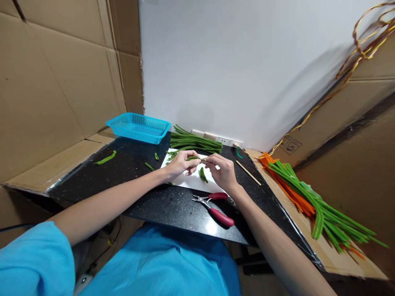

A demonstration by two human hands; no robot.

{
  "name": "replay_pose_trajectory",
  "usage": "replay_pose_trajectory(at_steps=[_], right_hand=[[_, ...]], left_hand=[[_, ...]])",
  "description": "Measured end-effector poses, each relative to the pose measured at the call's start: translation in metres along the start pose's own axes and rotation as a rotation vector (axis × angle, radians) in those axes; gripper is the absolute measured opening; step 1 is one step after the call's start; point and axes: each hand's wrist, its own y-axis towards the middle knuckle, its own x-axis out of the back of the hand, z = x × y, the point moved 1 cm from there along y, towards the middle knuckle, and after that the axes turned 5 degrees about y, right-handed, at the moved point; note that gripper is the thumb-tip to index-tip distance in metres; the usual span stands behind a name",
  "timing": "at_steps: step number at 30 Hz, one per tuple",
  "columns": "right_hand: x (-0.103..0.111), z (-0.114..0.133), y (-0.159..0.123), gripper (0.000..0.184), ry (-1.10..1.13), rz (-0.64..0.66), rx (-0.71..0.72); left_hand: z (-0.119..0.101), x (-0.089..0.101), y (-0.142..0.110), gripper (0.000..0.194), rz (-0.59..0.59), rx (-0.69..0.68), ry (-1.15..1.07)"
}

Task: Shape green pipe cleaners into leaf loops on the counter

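Observation:
Over a white sheet (pixel 191 183), my left hand (pixel 182 164) and my right hand (pixel 222 170) meet at the fingertips. Both pinch a green pipe cleaner piece (pixel 193 158), whose thin end runs between them. A short leaf-shaped green piece (pixel 203 175) lies on the sheet below my fingers. Behind the hands rests a thick bundle of dark green pipe cleaners (pixel 196 142). Closer to me, pliers with red handles (pixel 221 216) lie with their handles spread, partly beside the sheet's front edge.
A blue perforated basket (pixel 138 130) stands at the back left. Loose green pieces (pixel 105 158) lie on the black tabletop (pixel 101 176). On the right are a wooden stick (pixel 248 173) and green and orange strips (pixel 304 193) on cardboard. Twisted yellow wires (pixel 327 98) run to a wall socket.

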Motion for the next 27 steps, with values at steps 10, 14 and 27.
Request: replay_pose_trajectory(at_steps=[10,14,27], right_hand=[[-0.0056,0.0032,0.0036,0.021,0.082,-0.03,-0.088],[-0.0083,0.0039,0.0047,0.023,0.061,-0.033,-0.089],[-0.0031,0.0058,0.0038,0.027,0.004,0.051,-0.048]], left_hand=[[-0.0065,0.0004,-0.0025,0.027,-0.029,-0.124,0.23],[-0.0094,-0.0011,-0.0031,0.021,-0.053,-0.16,0.283],[-0.0029,0.003,0.0028,0.031,0.013,-0.047,0.051]])
